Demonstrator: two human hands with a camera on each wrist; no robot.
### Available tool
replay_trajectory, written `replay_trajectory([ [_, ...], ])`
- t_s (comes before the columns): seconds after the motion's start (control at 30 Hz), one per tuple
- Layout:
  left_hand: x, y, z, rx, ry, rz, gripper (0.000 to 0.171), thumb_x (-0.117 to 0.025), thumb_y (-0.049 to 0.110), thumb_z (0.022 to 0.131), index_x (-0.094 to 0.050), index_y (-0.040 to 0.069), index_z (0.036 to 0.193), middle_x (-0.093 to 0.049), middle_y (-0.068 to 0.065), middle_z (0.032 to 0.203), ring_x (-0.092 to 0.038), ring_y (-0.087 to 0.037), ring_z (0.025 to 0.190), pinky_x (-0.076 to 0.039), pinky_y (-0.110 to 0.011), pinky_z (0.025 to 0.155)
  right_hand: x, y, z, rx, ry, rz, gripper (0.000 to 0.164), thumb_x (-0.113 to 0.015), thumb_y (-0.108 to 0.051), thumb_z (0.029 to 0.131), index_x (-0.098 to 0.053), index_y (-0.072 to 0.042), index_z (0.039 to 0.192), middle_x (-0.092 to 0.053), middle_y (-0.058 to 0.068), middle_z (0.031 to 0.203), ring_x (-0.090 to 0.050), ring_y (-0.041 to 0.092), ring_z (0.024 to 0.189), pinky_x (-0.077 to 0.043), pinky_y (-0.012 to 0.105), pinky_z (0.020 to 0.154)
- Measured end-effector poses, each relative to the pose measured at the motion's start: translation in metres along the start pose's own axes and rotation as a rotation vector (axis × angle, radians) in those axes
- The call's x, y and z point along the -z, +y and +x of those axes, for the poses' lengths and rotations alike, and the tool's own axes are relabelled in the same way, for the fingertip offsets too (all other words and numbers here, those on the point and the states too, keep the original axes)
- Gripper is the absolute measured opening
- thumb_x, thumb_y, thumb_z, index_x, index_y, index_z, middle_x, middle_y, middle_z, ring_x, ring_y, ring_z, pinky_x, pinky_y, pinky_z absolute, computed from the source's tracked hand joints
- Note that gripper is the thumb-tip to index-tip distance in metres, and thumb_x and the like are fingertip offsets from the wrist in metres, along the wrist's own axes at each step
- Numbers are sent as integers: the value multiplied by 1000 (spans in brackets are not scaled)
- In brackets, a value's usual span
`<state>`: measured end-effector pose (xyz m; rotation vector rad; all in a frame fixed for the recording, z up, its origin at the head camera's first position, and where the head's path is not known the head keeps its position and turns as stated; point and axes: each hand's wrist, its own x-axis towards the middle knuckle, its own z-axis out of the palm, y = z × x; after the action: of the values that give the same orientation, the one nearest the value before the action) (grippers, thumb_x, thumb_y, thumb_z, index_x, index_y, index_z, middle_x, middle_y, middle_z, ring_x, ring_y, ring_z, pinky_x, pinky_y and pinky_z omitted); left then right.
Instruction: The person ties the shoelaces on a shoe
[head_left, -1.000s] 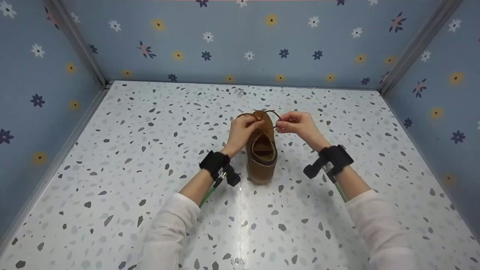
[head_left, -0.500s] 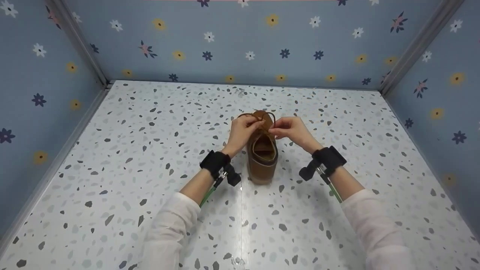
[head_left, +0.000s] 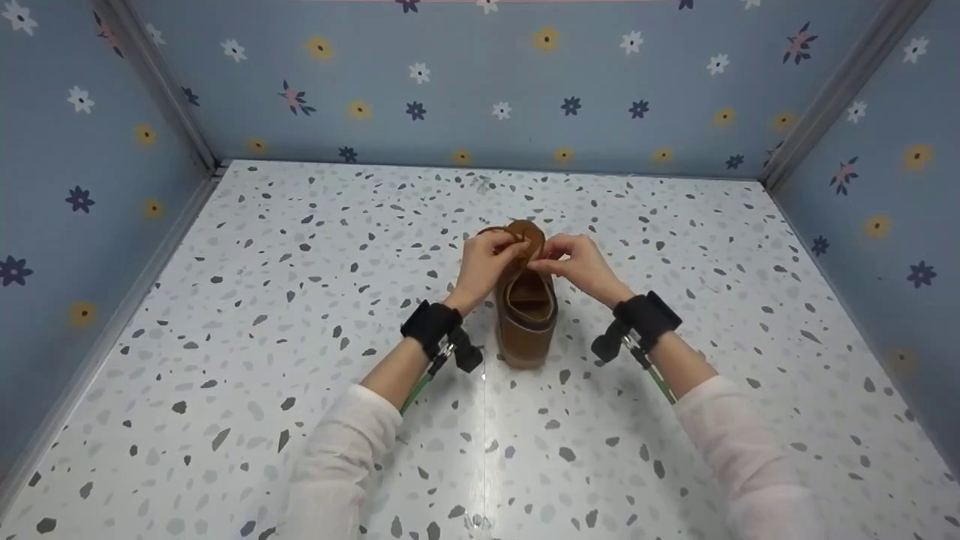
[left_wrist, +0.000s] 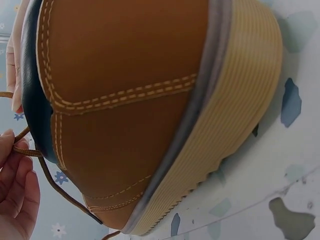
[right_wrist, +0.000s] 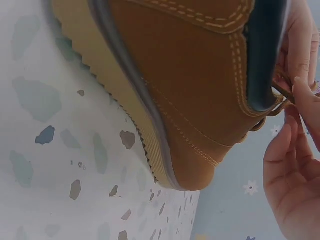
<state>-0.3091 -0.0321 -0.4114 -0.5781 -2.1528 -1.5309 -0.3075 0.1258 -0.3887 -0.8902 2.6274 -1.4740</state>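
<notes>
A brown shoe [head_left: 525, 345] with stitched sides, a dark collar [left_wrist: 33, 95] and a thick ribbed cream sole [left_wrist: 240, 80] stands upright, toe pointing away from me. At the shoe's left, over the lacing, my left hand [head_left: 481, 266] pinches the brown lace [left_wrist: 64, 194] between thumb and fingers; a strand hangs down past the toe side. From the right, my right hand [head_left: 583, 264] also pinches lace, its fingertips close to the left ones just in front of the shoe's opening. Fingers hide much of the crossing laces [right_wrist: 282, 100].
The shoe stands on a white speckled tabletop [head_left: 337, 300]. Blue floral panels rise at the back [head_left: 465, 82], the left [head_left: 67, 247] and the right [head_left: 885, 195]. Each wrist wears a black strap [head_left: 433, 330] with a small camera and green cable.
My right hand has moved left and slightly toward me, from beside the shoe to over its lacing, and the lace loop on that side has shrunk from sight. The left hand stays put.
</notes>
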Motion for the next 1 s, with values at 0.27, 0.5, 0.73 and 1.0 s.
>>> replay_trajectory([
  [0.27,-12,-24,3,40,-1,-16,13,-53,21,65,-57,9,70,-52,2,67,-45,-7,58,-35,-23,49,-4,11,3,34,5,46,15,-58,-18,60,-55,-9,71,-51,1,69,-45,12,62,-36,27,51],
  [0.5,-7,-13,2,95,-4,-32,15,-55,22,63,-57,10,71,-51,2,67,-45,-9,58,-36,-25,50,6,7,-1,68,-23,71,26,-58,-11,60,-50,-7,84,-49,5,74,-44,16,64,-34,28,55],
  [0.73,-19,-46,3,18,42,4,14,-53,26,63,-57,17,73,-50,7,68,-43,-4,58,-34,-18,52,21,15,0,16,-50,23,23,-54,-12,64,-50,-6,86,-49,4,78,-45,19,66,-36,27,52],
  [1.0,-16,-39,-1,-12,53,19,17,-55,28,59,-58,18,72,-47,5,73,-42,-7,64,-34,-19,52,27,13,5,-63,-45,-31,21,-47,-25,69,-52,-10,84,-50,3,76,-45,17,63,-35,32,49],
])
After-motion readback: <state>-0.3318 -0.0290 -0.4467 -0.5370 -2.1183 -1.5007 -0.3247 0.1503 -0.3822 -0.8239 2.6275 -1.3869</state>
